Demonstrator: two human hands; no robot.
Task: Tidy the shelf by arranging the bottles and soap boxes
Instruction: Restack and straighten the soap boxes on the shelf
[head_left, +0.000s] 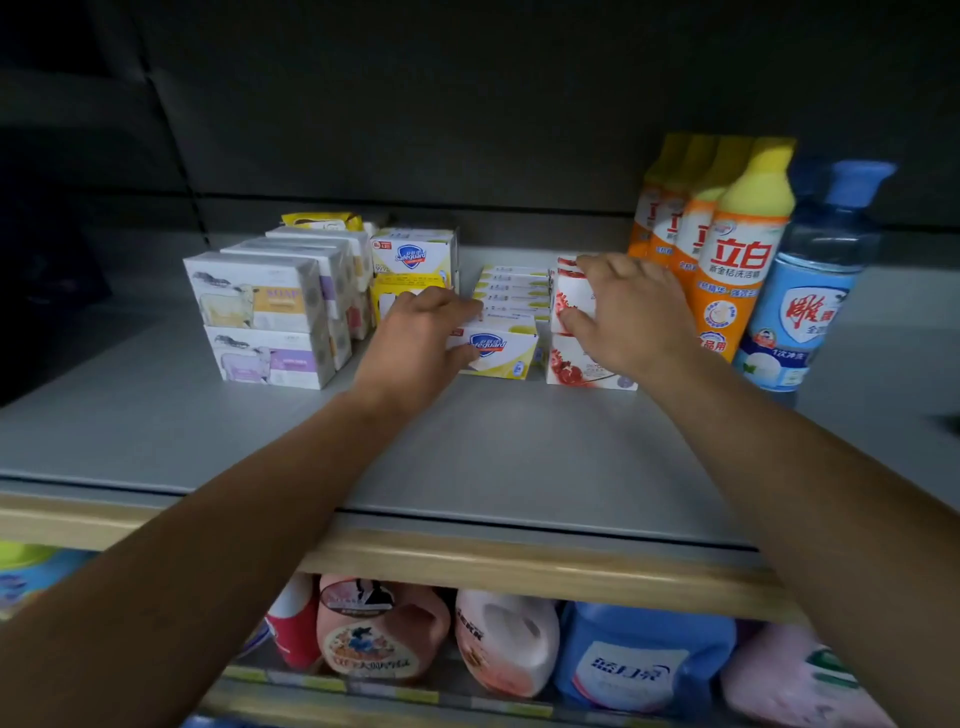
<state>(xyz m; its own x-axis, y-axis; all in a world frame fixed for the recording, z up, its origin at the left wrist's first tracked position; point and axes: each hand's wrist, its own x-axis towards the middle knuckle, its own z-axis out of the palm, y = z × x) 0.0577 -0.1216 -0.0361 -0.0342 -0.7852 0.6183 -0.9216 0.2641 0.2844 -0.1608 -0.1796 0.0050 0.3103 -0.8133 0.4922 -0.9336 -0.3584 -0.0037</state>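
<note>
On the grey shelf, my left hand grips the left end of a white-and-yellow Safeguard soap box at the front of a row of the same boxes. My right hand closes on the upper red-and-white pomegranate soap box, which sits on another one. Further left stands a stack of Safeguard boxes. White sheep-print soap boxes are stacked two high at the far left. Orange dish-soap bottles with yellow caps line up at the right, beside a blue bottle.
A wooden front lip edges the shelf. Below it stand pink, white and blue detergent jugs. A yellow packet lies behind the sheep-print stacks. The dark back wall closes the shelf off behind.
</note>
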